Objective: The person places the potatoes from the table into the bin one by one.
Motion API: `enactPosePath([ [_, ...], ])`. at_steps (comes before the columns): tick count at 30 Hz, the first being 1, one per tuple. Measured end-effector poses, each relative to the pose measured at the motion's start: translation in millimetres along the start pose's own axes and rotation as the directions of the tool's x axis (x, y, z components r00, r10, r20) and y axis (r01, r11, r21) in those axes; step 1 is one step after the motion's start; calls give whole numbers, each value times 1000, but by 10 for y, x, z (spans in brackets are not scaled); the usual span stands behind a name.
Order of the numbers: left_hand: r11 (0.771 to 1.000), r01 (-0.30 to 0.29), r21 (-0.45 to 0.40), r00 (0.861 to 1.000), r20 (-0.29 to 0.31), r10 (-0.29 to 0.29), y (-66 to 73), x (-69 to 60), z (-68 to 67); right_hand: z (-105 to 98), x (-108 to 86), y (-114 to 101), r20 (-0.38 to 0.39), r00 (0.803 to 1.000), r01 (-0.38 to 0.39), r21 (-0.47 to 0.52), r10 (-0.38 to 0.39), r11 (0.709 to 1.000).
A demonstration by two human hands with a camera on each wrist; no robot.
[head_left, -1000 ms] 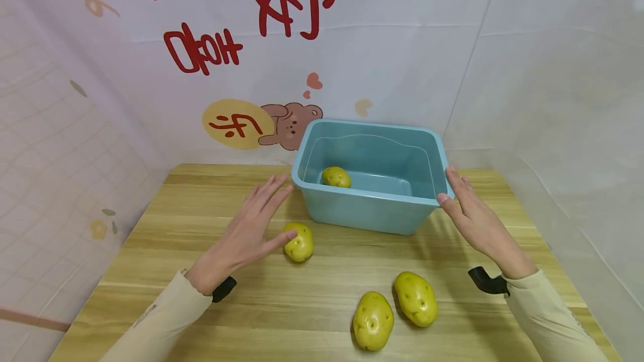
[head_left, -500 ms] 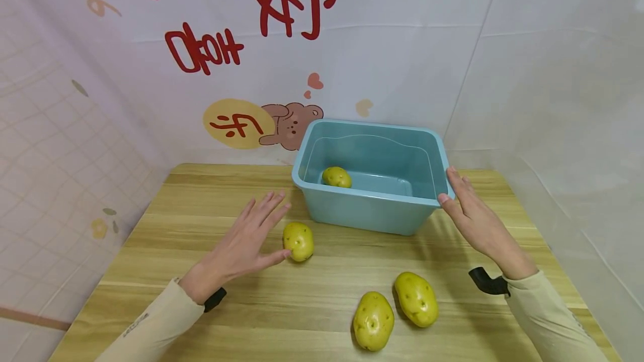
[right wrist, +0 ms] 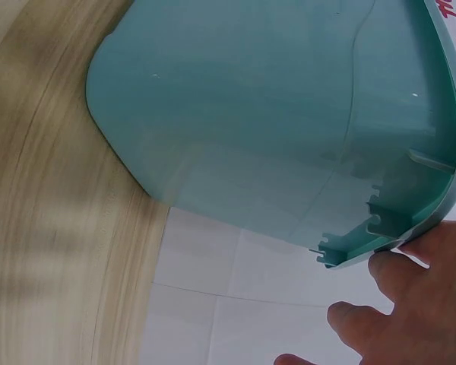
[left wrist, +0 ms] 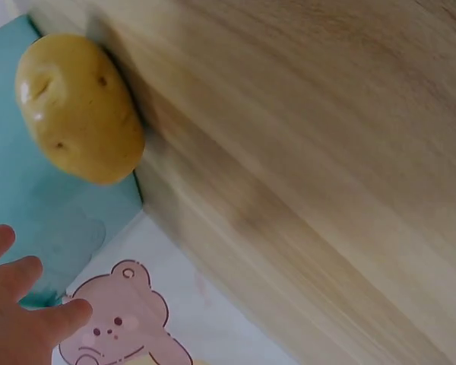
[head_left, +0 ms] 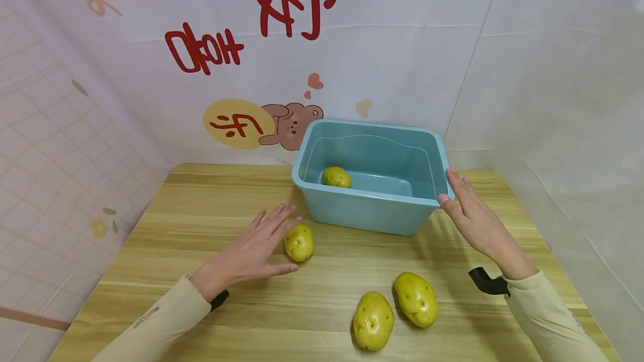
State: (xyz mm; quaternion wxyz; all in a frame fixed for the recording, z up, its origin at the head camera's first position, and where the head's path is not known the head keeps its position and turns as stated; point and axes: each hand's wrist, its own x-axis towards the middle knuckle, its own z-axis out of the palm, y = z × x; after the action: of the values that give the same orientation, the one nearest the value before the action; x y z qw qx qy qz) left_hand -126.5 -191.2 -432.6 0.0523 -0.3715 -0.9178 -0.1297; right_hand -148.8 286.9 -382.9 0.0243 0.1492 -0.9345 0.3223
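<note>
A light blue plastic bin (head_left: 362, 211) stands at the back of the wooden table, with one yellow potato (head_left: 336, 177) inside at its left. My right hand (head_left: 473, 217) rests on the bin's right rim; its fingers look fairly straight, thumb at the front corner. My left hand (head_left: 251, 247) hovers beside a second potato (head_left: 299, 243) lying in front of the bin. Its fingers are spread, with the thumb on the near side. In the left wrist view, this potato (left wrist: 80, 110) appears apart from the visible fingertips (left wrist: 72, 313).
Two more potatoes, one (head_left: 373, 321) and another (head_left: 416, 299), lie near the front of the wooden table (head_left: 201, 211). A white printed sheet (head_left: 392, 60) hangs behind the bin and along both sides.
My left hand has drawn back from the bin's left side and lowered toward the potato in front of the bin. My right hand and the bin have stayed put.
</note>
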Motion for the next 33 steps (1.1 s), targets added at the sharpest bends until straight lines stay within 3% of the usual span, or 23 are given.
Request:
enactPosePath([
  [12, 999, -33, -13, 992, 118, 35, -14, 110, 94, 7, 12, 26, -1, 1000, 4, 3, -4, 1000],
  [33, 998, -58, -18, 983, 173, 60, -51, 236, 212, 11, 14, 17, -5, 1000, 10, -4, -10, 1000],
])
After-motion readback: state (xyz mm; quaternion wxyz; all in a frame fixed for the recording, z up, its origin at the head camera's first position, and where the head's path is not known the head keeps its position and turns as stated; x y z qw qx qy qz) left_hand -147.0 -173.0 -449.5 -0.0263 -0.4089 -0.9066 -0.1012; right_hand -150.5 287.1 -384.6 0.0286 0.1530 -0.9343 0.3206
